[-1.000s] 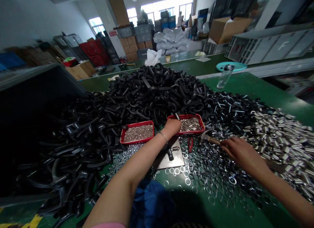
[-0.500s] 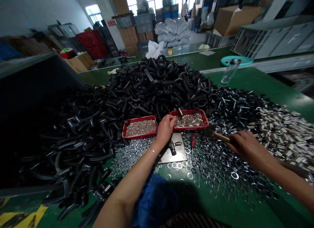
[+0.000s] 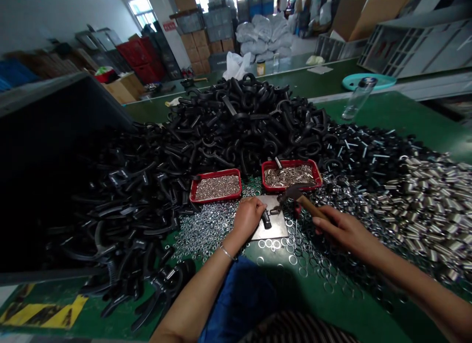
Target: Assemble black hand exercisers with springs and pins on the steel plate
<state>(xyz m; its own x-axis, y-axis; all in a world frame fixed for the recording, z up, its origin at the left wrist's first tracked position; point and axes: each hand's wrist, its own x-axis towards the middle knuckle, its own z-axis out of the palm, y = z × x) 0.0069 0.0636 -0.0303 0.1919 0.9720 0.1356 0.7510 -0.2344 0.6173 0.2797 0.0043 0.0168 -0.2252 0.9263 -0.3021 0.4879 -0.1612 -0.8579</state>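
A flat metal plate (image 3: 279,231) lies on the bench, and on it rest a small black fitting (image 3: 267,220) and a short coil spring (image 3: 275,212). My left hand (image 3: 248,216) is over the plate's left part, thumb and fingers pinched together at the top of the fitting. Whatever is between those fingertips is too small to make out. My right hand (image 3: 341,230) is wrapped round the wooden handle of a hammer (image 3: 309,205), whose dark head is above the plate's right edge. A red-handled screwdriver (image 3: 297,211) lies partly hidden below the hammer.
Two red trays, a left tray (image 3: 216,200) and a right tray (image 3: 275,189), hold small metal pieces. Behind them rises a heap of black handles (image 3: 236,122). Loose metal rings (image 3: 328,284) and silver cylinders (image 3: 435,200) cover the right side. A clear bottle (image 3: 357,100) stands farther back.
My left hand has moved from the right red tray down to the black fitting on the plate. My right hand has brought the hammer leftward, closer to the plate. The view has shifted slightly.
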